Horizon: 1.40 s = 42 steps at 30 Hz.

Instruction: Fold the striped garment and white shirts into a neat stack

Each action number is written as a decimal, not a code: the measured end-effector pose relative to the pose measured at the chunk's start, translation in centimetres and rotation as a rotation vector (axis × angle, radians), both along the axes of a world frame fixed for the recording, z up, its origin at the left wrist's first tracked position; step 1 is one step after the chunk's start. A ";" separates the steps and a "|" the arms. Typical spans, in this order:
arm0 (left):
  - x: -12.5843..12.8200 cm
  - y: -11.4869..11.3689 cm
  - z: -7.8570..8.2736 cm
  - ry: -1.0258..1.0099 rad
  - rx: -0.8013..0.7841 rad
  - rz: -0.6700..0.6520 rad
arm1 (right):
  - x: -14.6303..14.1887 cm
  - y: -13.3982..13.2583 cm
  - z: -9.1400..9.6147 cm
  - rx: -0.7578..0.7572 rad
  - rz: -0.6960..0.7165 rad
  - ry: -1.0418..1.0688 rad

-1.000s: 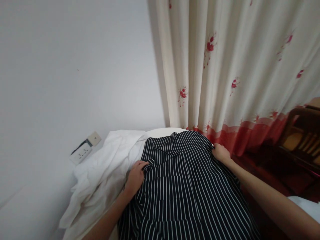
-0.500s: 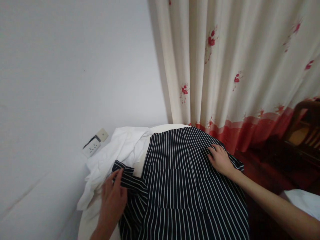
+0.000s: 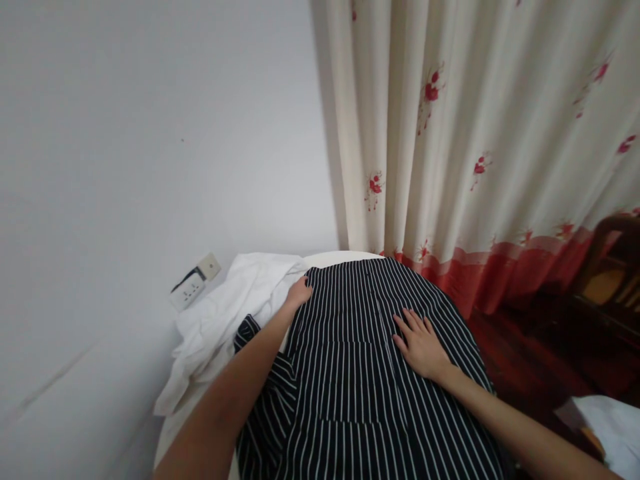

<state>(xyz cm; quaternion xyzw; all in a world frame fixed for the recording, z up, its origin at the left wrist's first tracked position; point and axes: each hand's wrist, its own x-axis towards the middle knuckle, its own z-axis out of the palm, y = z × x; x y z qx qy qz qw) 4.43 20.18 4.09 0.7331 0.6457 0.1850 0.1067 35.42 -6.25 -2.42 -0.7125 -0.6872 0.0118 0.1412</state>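
A black garment with thin white stripes [image 3: 350,387] lies spread over a round white table [image 3: 345,256], with a pocket-like panel in its middle. At the garment's far left corner is my left hand [image 3: 300,292], its fingers closed on the cloth edge; some fingertips are hidden. My right hand [image 3: 420,345] rests flat on the right half of the cloth, fingers spread and holding nothing. A bunched part of the garment hangs at the left, partly behind my left forearm. Beside it lies a crumpled white cloth [image 3: 225,313].
A wall with a socket [image 3: 189,291] stands close on the left. Behind the table hangs a floral curtain [image 3: 450,167] with a red hem. To the right are a wooden chair [image 3: 600,267] and a white item [image 3: 607,427] at the lower edge.
My left hand has moved from the bunched part forward to the garment's far left corner. My right hand has slid left and nearer. The cloth's right edge now drapes down smoothly.
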 end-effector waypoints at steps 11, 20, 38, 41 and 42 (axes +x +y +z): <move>2.9 7.4 -0.6 0.029 0.083 0.107 | -0.3 -0.1 0.9 -0.044 0.008 0.032; 4.4 4.5 -0.9 0.158 0.286 -0.100 | -2.0 0.8 1.3 -0.080 0.030 0.041; 3.6 -1.6 -3.9 0.180 0.219 -0.156 | -1.8 1.3 1.1 -0.075 0.015 0.021; 2.7 -1.8 -4.3 0.192 0.211 -0.138 | -1.8 1.2 1.0 -0.073 0.010 0.010; 2.5 -2.2 -4.5 0.197 0.202 -0.135 | -1.8 1.1 0.9 -0.070 0.010 0.008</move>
